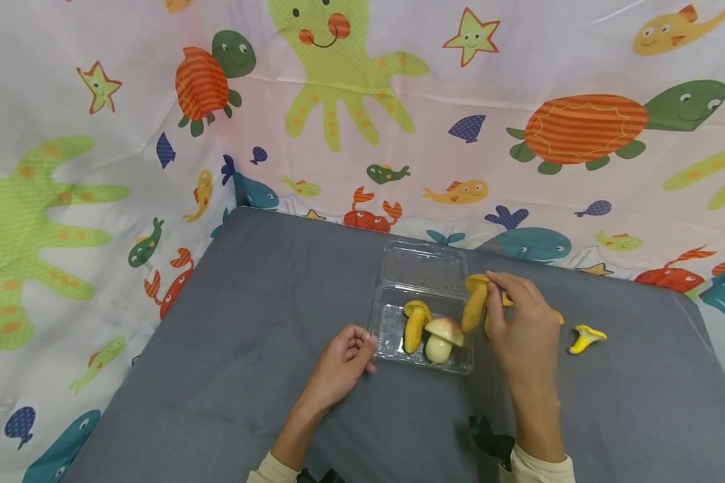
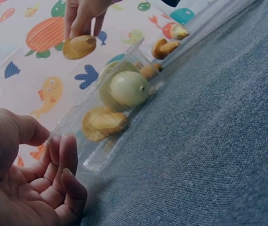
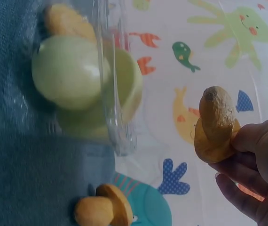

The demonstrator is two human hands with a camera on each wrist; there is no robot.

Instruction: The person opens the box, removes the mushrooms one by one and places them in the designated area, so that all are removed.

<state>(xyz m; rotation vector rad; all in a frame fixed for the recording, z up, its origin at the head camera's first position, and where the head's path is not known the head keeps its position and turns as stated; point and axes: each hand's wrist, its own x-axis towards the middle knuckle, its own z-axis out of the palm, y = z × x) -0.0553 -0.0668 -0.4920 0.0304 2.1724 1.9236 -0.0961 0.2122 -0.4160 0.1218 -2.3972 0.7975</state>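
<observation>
A clear plastic clamshell box (image 1: 423, 267) lies with its lid folded back. Inside are a yellow toy mushroom (image 1: 413, 335) and a larger pale mushroom (image 1: 440, 350) with a reddish cap. My left hand (image 1: 346, 359) is at the box's left edge, thumb and forefinger pinching the rim in the left wrist view. Above the box's right side, my right hand (image 1: 522, 329) pinches another yellow mushroom (image 1: 474, 303) by its cap. The held mushroom's stem points down, and its tip faces the camera in the right wrist view (image 3: 217, 113).
Right of the box, a small yellow mushroom (image 1: 586, 339) lies on the grey cloth (image 1: 248, 322). More yellow mushrooms (image 1: 558, 316) sit partly hidden behind my right hand. A curtain (image 1: 411, 168) printed with sea animals hangs along the table's back and left.
</observation>
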